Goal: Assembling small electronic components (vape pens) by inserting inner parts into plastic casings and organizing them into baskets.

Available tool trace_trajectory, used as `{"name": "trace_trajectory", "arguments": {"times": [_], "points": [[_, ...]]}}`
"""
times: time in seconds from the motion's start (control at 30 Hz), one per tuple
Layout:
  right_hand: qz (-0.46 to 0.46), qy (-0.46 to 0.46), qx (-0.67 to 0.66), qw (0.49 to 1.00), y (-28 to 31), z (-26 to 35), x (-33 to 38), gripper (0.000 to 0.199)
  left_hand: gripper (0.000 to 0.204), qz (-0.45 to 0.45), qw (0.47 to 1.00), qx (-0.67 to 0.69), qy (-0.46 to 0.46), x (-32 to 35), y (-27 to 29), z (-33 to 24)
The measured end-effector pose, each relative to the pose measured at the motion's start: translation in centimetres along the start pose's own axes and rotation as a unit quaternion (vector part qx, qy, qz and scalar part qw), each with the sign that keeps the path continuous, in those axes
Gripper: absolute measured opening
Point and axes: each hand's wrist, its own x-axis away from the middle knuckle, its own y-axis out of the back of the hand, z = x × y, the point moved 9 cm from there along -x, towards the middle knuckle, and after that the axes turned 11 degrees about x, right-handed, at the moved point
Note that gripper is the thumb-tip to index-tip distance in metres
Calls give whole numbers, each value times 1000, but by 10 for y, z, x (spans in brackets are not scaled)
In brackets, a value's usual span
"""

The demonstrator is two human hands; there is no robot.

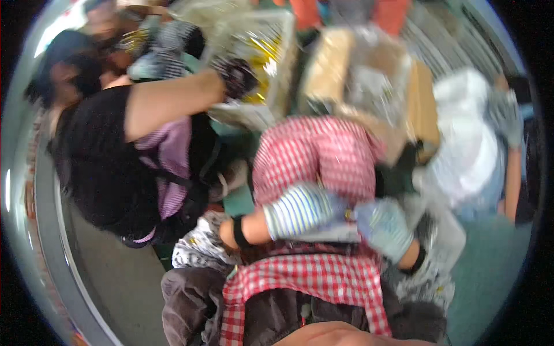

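Observation:
My left hand (303,211), in a white glove with blue and yellow stripes, reaches across my lap with its fingers closed toward the middle. Facing it, my right hand (385,229) wears a pale blue-grey glove and is curled closed. The fingertips nearly meet at a small spot, where whatever they hold is blurred and too small to name. Just below the hands lies a flat white piece (332,233), partly hidden by them. Red-and-white checked cloth (314,153) covers my knees beyond the hands, and a checked apron bib (306,279) hangs nearer.
A white crate (285,69) holds yellow shiny packets, with a co-worker's dark-gloved hand (236,78) over it. Beside it stands a cardboard box (424,101) lined with clear plastic. White bags (464,138) sit at the right near another person's gloved hand (506,118).

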Motion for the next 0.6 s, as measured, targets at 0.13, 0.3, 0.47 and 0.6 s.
{"name": "trace_trajectory", "arguments": {"times": [0.13, 0.3, 0.47, 0.6], "points": [[-142, -185, 109, 966, -6, -69, 95, 22, 41, 60, 990, 32, 123, -11, 34, 32], [-150, -503, -102, 845, -87, -140, 280, 20, 39, 71, 993, 15, 91, 9, 21, 43], [-114, -614, -134, 770, -185, -111, 406, 27, 36, 102, 993, 25, 56, 10, 5, 40], [-119, -673, -144, 716, -226, -90, 481, 24, 35, 94, 992, 67, 59, -9, -1, 36]]}}
